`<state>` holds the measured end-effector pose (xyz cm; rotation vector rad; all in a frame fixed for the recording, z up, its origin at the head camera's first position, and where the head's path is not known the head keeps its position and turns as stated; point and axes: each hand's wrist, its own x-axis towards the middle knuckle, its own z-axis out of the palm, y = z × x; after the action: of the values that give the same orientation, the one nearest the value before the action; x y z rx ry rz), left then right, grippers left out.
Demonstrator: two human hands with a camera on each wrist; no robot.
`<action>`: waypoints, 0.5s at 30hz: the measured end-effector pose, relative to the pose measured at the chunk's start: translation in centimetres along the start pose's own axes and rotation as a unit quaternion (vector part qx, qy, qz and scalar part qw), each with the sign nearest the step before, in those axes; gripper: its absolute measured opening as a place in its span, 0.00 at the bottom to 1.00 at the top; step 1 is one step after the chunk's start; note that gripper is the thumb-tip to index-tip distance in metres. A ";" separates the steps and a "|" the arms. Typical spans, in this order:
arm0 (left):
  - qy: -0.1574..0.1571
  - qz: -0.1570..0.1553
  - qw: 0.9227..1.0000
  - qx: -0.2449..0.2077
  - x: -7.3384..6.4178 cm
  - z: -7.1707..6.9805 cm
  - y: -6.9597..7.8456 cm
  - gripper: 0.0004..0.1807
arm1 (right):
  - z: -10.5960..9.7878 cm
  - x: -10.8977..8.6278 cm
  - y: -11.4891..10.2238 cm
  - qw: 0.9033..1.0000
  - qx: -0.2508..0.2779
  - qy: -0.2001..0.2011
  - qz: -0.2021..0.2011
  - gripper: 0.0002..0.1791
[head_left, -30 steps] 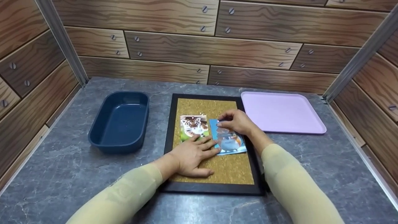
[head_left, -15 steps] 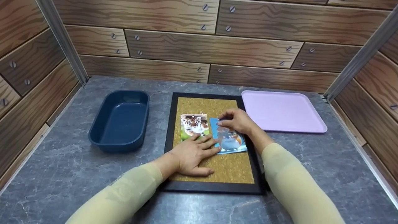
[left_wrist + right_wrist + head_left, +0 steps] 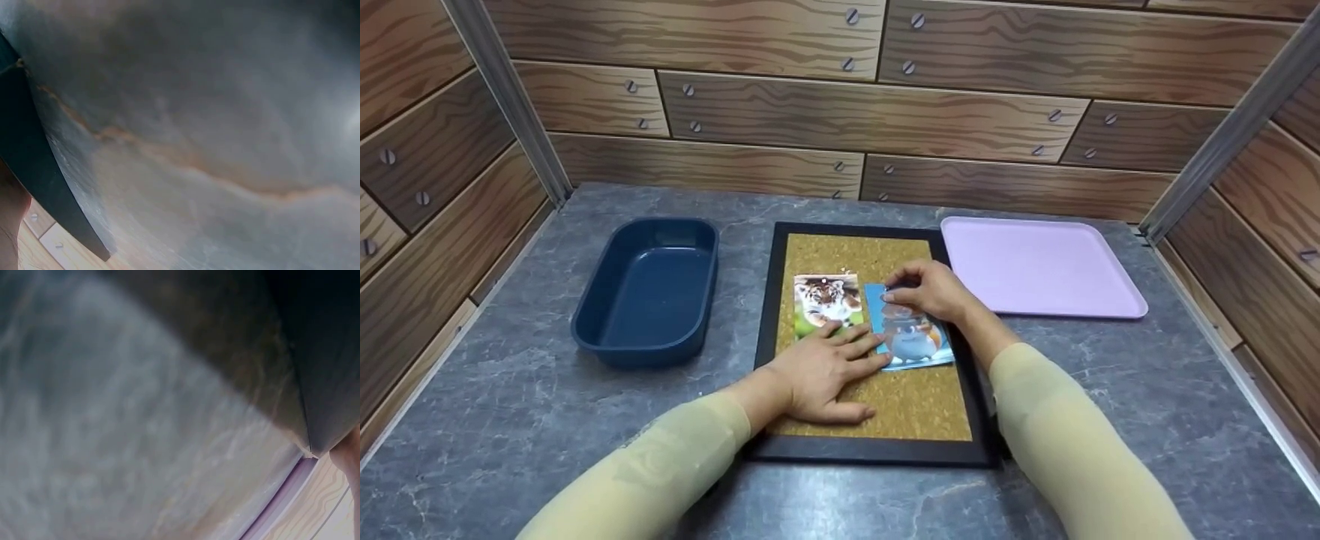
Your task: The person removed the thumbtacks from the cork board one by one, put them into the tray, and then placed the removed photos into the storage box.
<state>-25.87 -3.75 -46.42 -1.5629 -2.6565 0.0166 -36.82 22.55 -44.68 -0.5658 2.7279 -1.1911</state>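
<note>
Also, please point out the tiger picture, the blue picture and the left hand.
Tiger picture (image 3: 826,304): head view, middle of its uncovered part.
Blue picture (image 3: 913,337): head view, on its printed figure.
Left hand (image 3: 823,375): head view, back of the hand.

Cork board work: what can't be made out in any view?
Head: lower part of the tiger picture, under the left hand.
Head: whatever the right hand may pinch on the blue picture; too small, partly covered.
Left wrist: most of the hand, beyond the left edge.
Right wrist: most of the hand, beyond the right edge.

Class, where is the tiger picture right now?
In the head view, the tiger picture lies on the corkboard, left of the blue picture, its lower part hidden by the left hand.
</note>
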 end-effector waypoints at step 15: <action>0.003 -0.003 1.000 -0.003 0.0 0.1 0.1 0.46 | 0.1 0.0 0.1 1.000 0.031 -0.001 0.002 0.15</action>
<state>-25.83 -3.71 -46.50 -1.5551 -2.6583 0.0050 -36.81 22.53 -44.78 -0.5529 2.6779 -1.2685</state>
